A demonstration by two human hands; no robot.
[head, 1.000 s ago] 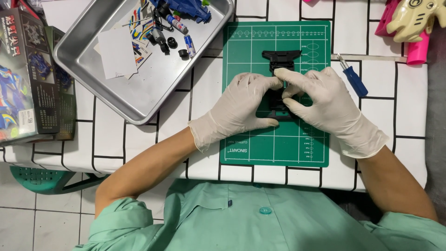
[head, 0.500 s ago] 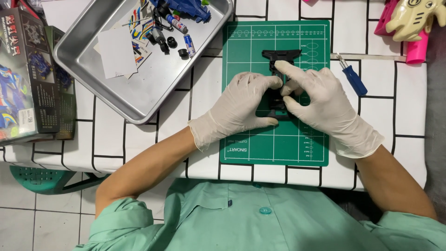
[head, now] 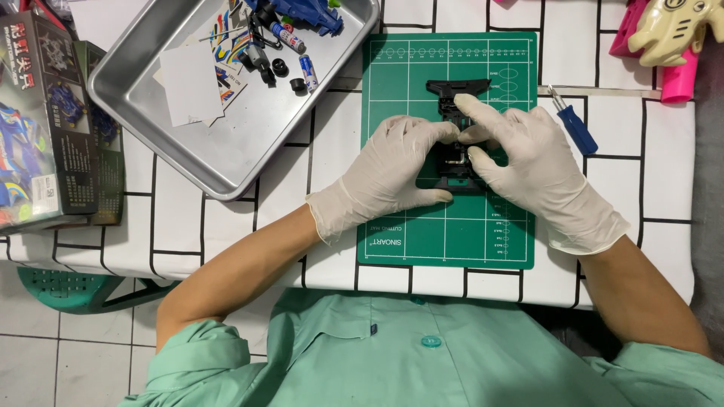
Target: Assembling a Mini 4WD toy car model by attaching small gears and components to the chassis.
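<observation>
Gloved hands are meeting over a black toy car chassis [head: 456, 132] lying on the green cutting mat [head: 445, 226] at centre frame. The left hand [head: 396, 162] is gripping its left side, fingers curled around it; the right hand [head: 524, 154] is pinching its middle with narrow fingertips. A metal tray [head: 226, 143] is sitting upper left, a blue screwdriver [head: 575, 126] at right.

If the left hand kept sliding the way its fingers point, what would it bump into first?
The left hand points rightward across the green mat. It would first meet the black chassis it already touches, then, it seems, the right hand just beyond.
</observation>
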